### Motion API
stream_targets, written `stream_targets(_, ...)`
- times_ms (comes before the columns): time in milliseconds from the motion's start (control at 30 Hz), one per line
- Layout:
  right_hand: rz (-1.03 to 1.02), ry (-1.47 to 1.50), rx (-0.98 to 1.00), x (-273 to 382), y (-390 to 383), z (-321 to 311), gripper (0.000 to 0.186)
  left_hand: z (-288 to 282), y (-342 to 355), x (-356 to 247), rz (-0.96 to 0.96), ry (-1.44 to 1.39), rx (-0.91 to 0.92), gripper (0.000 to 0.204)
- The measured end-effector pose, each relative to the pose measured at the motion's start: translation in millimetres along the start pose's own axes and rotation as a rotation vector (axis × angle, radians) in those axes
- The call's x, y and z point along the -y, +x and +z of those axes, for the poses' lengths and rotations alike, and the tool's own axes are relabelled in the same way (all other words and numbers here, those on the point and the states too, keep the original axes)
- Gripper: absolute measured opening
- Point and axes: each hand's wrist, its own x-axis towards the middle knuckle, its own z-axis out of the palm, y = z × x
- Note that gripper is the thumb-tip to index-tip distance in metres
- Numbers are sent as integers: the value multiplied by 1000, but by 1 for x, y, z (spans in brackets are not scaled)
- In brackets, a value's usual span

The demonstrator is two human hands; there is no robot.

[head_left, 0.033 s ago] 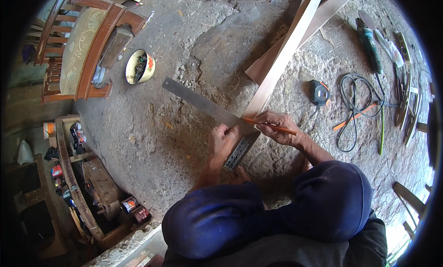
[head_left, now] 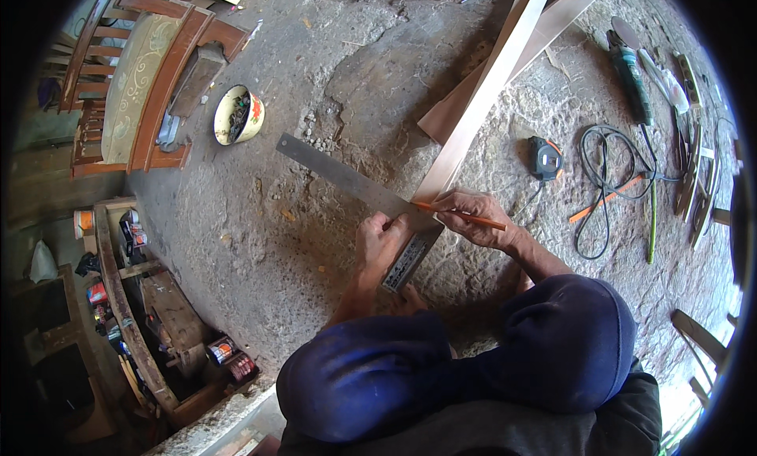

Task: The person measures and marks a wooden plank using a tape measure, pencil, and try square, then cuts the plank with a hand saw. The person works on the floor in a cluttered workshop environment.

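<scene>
Barely any shift since the earlier frame: orange pencil (head_left: 482,221) and try square (head_left: 339,172) keep their places

Pinched in the fingertips of the right hand (head_left: 477,215), the pencil points leftward, its tip by the square's blade at the near end of a pale wooden strip (head_left: 485,101). Under the left hand (head_left: 380,239), closed on the square near the corner where blade meets stock (head_left: 415,259), the tool lies with its blade reaching up and left, beyond the grip.

Left forearm (head_left: 356,294) rises steeply from beside a blue-clad knee (head_left: 363,377); right forearm (head_left: 544,259) slants inward from the right, wrist bent.

Grey and flat, the blade has a small hole at its far end; the stock looks dark and mottled. Smooth and straight, the strip crosses over a browner board (head_left: 449,113).
</scene>
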Motion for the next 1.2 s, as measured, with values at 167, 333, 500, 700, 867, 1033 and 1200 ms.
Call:
stream_targets(167,-65,-12,29,3,8,-5,18,1,7,10,42,53,-57,27)
stream_targets(333,86,40,162,-4,-1,-20,16,-1,5,-4,10,47,-74,30)
stream_targets(500,424,-42,260,-10,-27,-1,43,-2,-1,-22,-101,-156,-3,25)
stream_targets(700,620,703,107,10,-26,46,39,-3,-14,-30,-112,-265,110,27)
stream_targets(867,494,760,-124,3,-16,25,28,-23,-32,-13,152,159,-7,30)
stream_targets(1033,513,764,-277,-26,-12,-13,22,-61,-52,27,36,370,9,32)
stream_targets(1200,589,695,-345,-40,-4,-23,22,-70,-38,31,110,348,101,30)
